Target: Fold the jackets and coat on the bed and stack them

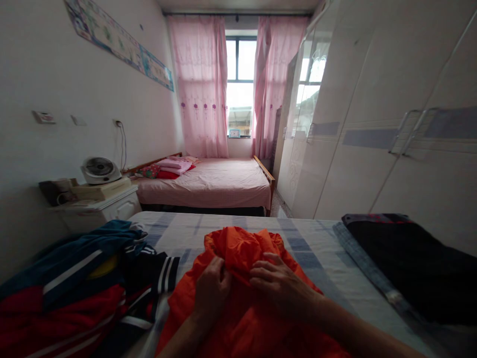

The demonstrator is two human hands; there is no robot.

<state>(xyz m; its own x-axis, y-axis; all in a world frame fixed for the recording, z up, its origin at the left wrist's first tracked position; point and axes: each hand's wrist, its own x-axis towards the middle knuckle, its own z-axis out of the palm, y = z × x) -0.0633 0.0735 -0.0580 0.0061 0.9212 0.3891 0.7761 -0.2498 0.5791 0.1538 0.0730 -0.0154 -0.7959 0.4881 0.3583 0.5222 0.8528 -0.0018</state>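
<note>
An orange garment (246,303) of thin, creased fabric, which looks like a jacket, lies on the bed in front of me with its upper end bunched up. My left hand (213,283) is closed on the cloth near that end, fingers curled with the thumb against them. On the other side, my right hand (276,283) rests over the fabric with its fingers spread apart; its thumb is not clearly visible. The lower part of the jacket runs beneath both forearms and out of view.
Dark, red and striped clothes (93,283) are heaped at left. Folded dark trousers (410,263) lie over folded jeans (372,268) at right. Beyond the checked sheet (309,243) stand another bed (208,184), a nightstand (115,201) with a fan (100,170), and a white wardrobe (365,174).
</note>
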